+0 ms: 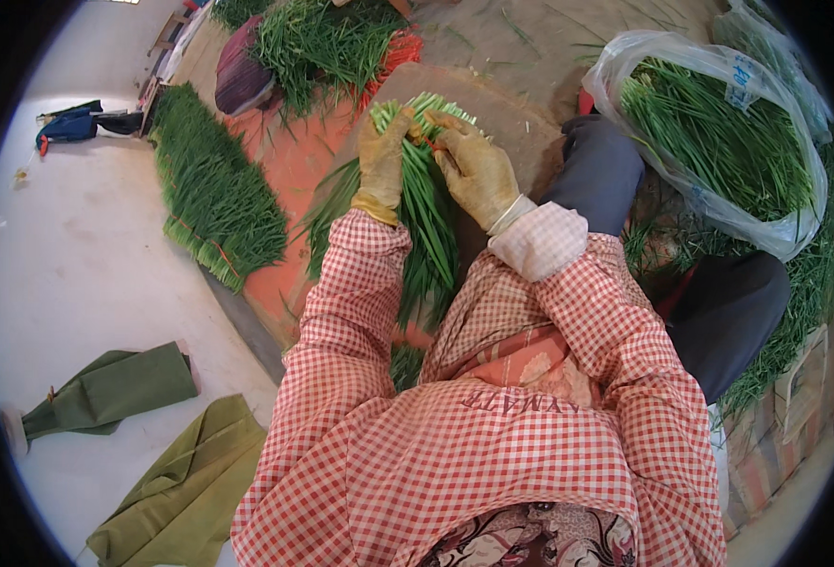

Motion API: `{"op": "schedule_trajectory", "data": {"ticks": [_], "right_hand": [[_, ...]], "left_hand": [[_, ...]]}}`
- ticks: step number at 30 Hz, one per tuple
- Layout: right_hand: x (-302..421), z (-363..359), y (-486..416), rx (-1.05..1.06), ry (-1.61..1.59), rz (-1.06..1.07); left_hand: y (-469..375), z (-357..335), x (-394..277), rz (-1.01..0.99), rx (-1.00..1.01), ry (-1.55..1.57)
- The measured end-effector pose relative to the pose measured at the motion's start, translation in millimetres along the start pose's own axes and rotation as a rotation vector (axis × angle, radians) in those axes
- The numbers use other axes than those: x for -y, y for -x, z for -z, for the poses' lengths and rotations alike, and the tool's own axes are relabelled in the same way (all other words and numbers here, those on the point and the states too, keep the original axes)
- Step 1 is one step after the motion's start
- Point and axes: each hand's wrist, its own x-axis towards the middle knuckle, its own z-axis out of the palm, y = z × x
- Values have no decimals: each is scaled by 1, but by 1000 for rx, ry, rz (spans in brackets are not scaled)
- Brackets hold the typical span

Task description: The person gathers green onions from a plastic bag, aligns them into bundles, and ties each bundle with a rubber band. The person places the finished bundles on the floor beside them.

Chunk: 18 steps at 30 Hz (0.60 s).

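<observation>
My left hand, in a stained yellowish glove, is closed round the pale stem end of a bunch of long green leafy stalks. The leaves hang down towards my lap. At the bunch's right side my right hand, gloved too, pinches a thin red tie between thumb and fingers against the stems. Under the bunch lies a flat brown board. A heap of red ties lies beyond the board, beside a loose pile of green stalks.
Tied bunches stand in rows at the left on a red surface. A clear plastic bag full of stalks stands at the right. A dark purple bundle lies at the upper left. Green cloths hang or lie at the lower left.
</observation>
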Motion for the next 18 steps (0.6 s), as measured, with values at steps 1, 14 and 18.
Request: {"op": "schedule_trajectory", "data": {"ticks": [1, 14, 18], "right_hand": [[0, -1, -3, -24, -15, 117], [-24, -13, -9, 173, -419, -212], [-32, -19, -10, 181, -478, -207]], "left_hand": [[1, -1, -1, -10, 30, 39], [-4, 21, -24, -38, 79, -62], [8, 58, -61, 49, -1, 129]]}}
